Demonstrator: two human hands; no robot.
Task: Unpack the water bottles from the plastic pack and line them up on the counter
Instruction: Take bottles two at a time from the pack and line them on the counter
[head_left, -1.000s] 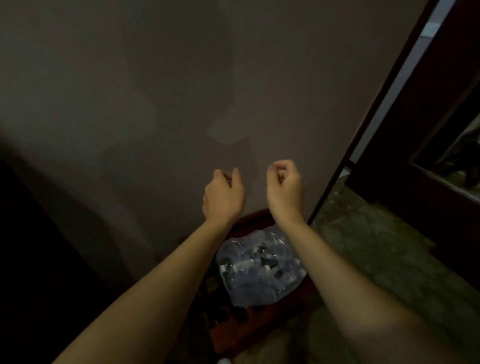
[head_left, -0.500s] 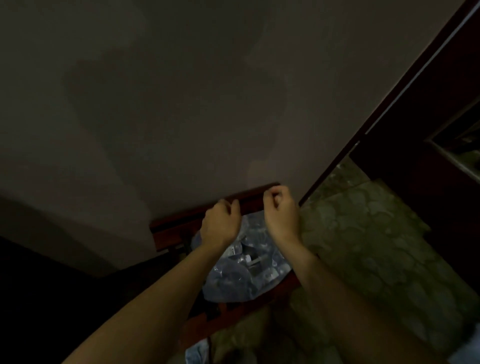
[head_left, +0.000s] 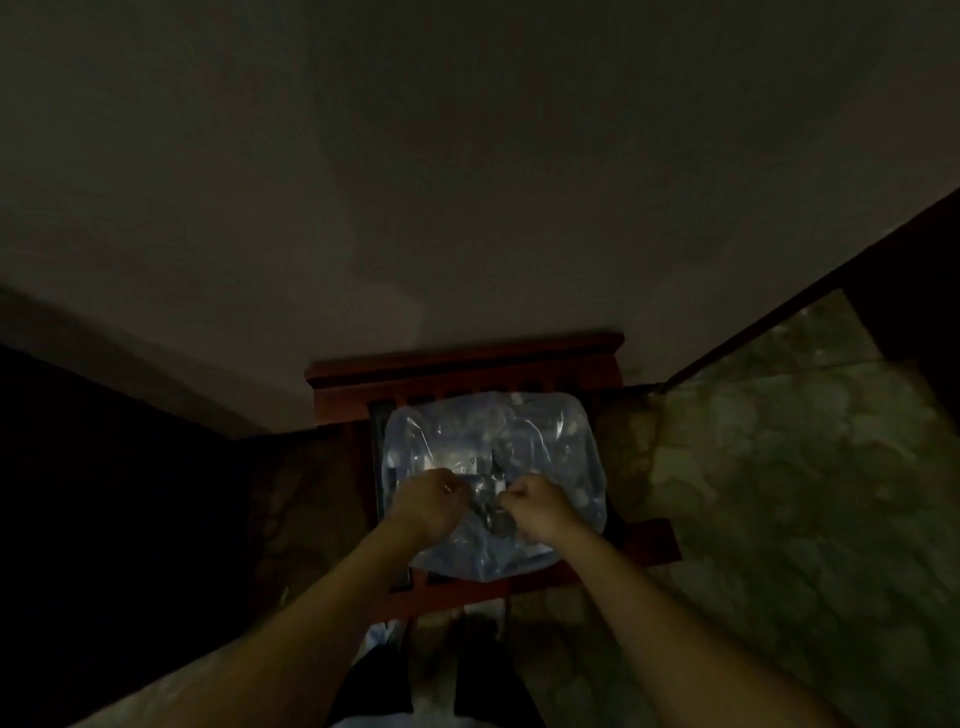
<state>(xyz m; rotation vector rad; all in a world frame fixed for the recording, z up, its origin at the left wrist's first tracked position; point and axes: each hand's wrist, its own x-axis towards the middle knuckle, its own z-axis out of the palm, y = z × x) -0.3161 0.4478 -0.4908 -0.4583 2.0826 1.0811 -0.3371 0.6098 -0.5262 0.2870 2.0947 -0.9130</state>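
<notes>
Both hands have dropped since the earlier frames: they were raised in front of the wall, loosely fisted and clear of the pack, and now they sit down on top of it, while the view has tipped further downward so the whole pack shows. Left hand (head_left: 427, 500) is on the upper middle of the plastic pack (head_left: 563, 457), fingers curled under, knuckles toward the camera; it appears to pinch the wrap, though dim light and blur keep the fingertips from being read clearly. Right hand (head_left: 536, 506) is just beside it, also curled into a fist on the film, apparently gripping the wrap in the same way. Between the two hands there is a narrow gap in which a dark, crumpled patch of the film shows; whether the wrap is torn there cannot be told. Pack is a bluish translucent bundle; bottle shapes and pale caps show faintly through the film, count not readable. It rests on a reddish-brown wooden piece of furniture (head_left: 467, 361) with a raised back rail, standing against the grey wall (head_left: 467, 182); whether this is a chair or a low stand cannot be told. Mottled greenish floor (head_left: 779, 467) lies to the right of it, and a dark frame edge (head_left: 810, 291) runs diagonally up the right side. Left side of the scene is in deep shadow. Dark trouser legs (head_left: 374, 686) show at the bottom edge between the forearms.
</notes>
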